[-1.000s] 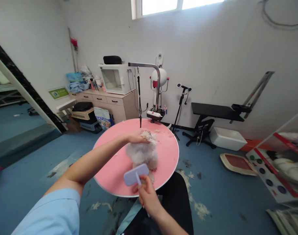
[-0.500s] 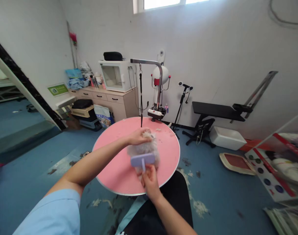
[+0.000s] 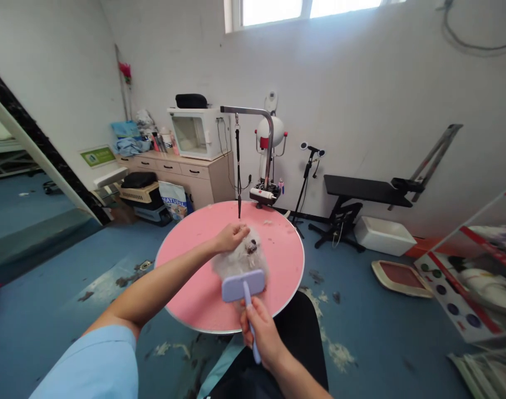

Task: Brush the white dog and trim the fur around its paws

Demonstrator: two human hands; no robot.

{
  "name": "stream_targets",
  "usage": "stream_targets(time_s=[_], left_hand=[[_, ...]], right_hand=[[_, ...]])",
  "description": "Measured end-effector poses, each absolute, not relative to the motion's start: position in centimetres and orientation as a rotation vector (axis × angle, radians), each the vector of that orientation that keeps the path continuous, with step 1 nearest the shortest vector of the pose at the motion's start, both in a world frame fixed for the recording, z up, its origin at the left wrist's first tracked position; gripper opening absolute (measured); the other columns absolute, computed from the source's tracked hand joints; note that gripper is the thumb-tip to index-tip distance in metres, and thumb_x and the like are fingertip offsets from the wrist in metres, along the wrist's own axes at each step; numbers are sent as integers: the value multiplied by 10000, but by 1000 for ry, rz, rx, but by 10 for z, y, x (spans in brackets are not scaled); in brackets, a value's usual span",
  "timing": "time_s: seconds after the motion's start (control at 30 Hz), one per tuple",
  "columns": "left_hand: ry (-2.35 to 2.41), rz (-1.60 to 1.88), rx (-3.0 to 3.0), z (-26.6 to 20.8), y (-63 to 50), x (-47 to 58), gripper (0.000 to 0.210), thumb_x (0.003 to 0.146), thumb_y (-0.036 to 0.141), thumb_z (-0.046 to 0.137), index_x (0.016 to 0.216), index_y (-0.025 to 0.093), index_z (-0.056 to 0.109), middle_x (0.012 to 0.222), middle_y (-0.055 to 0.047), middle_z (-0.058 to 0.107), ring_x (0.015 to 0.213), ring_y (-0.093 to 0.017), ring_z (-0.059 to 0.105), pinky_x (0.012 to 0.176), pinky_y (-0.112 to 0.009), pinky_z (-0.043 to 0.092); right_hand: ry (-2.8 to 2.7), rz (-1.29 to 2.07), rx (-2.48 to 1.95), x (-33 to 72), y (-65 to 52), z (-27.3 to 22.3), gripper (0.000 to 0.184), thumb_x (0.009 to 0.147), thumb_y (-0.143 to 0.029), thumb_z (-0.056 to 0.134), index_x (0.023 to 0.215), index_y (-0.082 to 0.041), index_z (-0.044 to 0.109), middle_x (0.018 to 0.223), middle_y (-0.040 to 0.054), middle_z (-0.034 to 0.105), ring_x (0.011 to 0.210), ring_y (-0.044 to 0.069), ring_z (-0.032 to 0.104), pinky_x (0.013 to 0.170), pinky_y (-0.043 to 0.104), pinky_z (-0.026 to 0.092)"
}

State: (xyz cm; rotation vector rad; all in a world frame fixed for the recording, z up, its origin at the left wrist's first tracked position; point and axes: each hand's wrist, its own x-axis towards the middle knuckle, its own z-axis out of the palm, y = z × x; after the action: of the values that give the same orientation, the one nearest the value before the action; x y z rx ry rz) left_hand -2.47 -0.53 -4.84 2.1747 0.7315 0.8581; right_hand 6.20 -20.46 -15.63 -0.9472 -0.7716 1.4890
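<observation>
A small white fluffy dog [image 3: 241,257] sits on a round pink grooming table [image 3: 194,288]. My left hand [image 3: 230,237] rests on the dog's head and holds it, fingers curled over the fur. My right hand [image 3: 261,332] grips the handle of a lavender slicker brush [image 3: 243,285], whose flat head lies against the dog's near side. The dog's dark nose shows just right of my left hand.
A metal grooming arm [image 3: 256,138] with a black leash hangs over the table's far edge. Behind stand a drawer cabinet [image 3: 186,174] with a white box, a black folded table [image 3: 367,191], a white tub [image 3: 383,235] and a litter tray [image 3: 402,277]. Fur clumps litter the blue floor.
The brush went up onto the dog's back, then came down a little toward me. The dog's face has turned into view beside my left hand.
</observation>
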Motion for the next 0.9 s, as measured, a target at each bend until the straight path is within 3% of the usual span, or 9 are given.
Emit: stream_targets(time_s=[0.1,0.2,0.4,0.57,0.77,0.9], left_hand=[[753,927,2096,-48,-6,-25,393,850,485,378,603,180,363,548,42,354,530,-92,340,513,-223,289],[750,940,2051,-49,-9,-28,416,831,512,407,586,178,365,533,45,349,515,-85,332,502,-218,288],[731,951,1989,-52,-21,-34,436,812,545,440,585,175,396,524,43,374,499,-83,345,482,-216,296],[718,1017,1936,-50,-24,-35,455,817,561,436,579,178,373,514,52,349,484,-74,315,474,-213,279],[718,1065,1898,-52,-22,-36,473,810,564,463,558,176,362,493,56,330,472,-69,295,466,-215,250],[731,1100,1854,-56,-21,-35,487,798,588,476,562,177,365,496,55,334,476,-70,295,469,-216,252]], right_hand=[[-795,1325,-965,63,-195,-157,492,728,-644,601,906,-198,491,501,-103,461,338,32,322,342,152,234],[-744,1383,-1049,58,-199,-174,548,726,-733,507,889,-211,477,469,-118,417,301,35,283,312,154,206],[-1015,1503,-1040,72,-221,-149,449,815,-656,479,905,-216,492,479,-114,394,318,42,265,315,168,192],[-923,1249,-991,67,-204,-139,415,802,-634,519,868,-224,505,497,-99,375,386,59,294,368,190,218],[-964,1604,-1044,54,-221,-174,456,789,-652,519,921,-216,520,425,-124,317,329,60,236,346,193,142],[-952,1277,-930,69,-200,-145,409,812,-619,511,919,-225,490,494,-100,399,367,63,301,367,196,225]])
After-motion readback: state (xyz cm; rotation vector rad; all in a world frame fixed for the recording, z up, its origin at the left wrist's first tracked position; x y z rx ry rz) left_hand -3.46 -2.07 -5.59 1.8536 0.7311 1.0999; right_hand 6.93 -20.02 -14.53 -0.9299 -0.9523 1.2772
